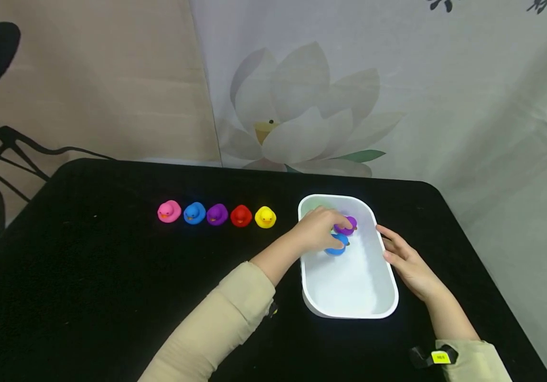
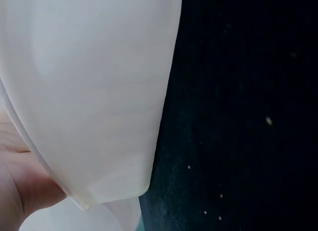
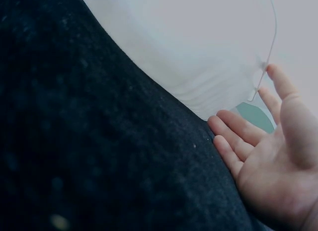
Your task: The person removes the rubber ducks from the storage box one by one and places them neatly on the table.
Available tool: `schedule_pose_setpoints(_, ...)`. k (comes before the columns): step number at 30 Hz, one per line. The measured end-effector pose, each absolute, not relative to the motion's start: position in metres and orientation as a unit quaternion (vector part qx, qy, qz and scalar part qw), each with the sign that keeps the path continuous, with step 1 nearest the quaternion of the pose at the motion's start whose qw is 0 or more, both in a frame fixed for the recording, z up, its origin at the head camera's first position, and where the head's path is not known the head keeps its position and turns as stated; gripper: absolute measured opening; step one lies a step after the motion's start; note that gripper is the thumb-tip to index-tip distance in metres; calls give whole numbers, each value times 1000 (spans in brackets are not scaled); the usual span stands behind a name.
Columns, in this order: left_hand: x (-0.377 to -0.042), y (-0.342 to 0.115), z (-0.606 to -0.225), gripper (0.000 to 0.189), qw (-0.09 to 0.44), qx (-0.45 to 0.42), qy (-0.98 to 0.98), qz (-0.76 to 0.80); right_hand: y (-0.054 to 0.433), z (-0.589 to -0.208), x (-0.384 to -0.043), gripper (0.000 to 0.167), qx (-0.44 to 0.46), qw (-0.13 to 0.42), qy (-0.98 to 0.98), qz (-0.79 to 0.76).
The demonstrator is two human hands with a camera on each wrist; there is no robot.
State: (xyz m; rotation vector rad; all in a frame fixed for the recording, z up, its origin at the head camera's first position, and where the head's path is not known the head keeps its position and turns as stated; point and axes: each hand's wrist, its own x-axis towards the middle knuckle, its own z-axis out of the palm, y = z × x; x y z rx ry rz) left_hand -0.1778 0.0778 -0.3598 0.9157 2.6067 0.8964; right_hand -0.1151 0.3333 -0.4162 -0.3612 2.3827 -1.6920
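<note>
My left hand point(image 1: 321, 229) reaches over the left rim into a white tray point(image 1: 349, 294). Its fingers are bent above a purple rubber duck point(image 1: 347, 227), and its thumb crosses a blue rubber duck point(image 1: 335, 251). I cannot tell whether it grips either duck. In the left wrist view, part of the left hand point(image 2: 30, 179) shows behind the tray wall point(image 2: 114, 107). My right hand point(image 1: 409, 265) rests its fingertips against the tray's right side. The right wrist view shows this hand point(image 3: 271, 156) with extended, spread fingers; the ducks are hidden there.
On the black-covered table point(image 1: 111, 297), left of the tray, stands a row of rubber ducks: pink point(image 1: 169, 211), blue point(image 1: 194, 213), purple point(image 1: 217, 214), red point(image 1: 241, 216) and yellow point(image 1: 266, 217). A curtain point(image 1: 445, 106) with a printed flower hangs behind the table.
</note>
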Motion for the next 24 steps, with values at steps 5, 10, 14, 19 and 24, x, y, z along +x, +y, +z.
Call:
schedule_pose_setpoints(5,-182,82,-360,40,127,310,897,289,333,-415,-115,53,-124,99,800,-579)
schedule_pose_setpoints(10,-184,85,-361,36,122,300,906,273,333,-415,-115,53,-127,100,800,-578)
schedule_pose_setpoints(14,-184,87,-361,34,117,301,912,252,333,-416,-115,54,-129,101,797,-581)
schedule_pose_setpoints(19,-183,88,-362,33,112,311,920,212,333,-416,-115,54,-125,102,800,-578)
schedule_pose_setpoints(24,-182,88,-363,33,115,311,921,206,332,-415,-115,55,-117,102,808,-569)
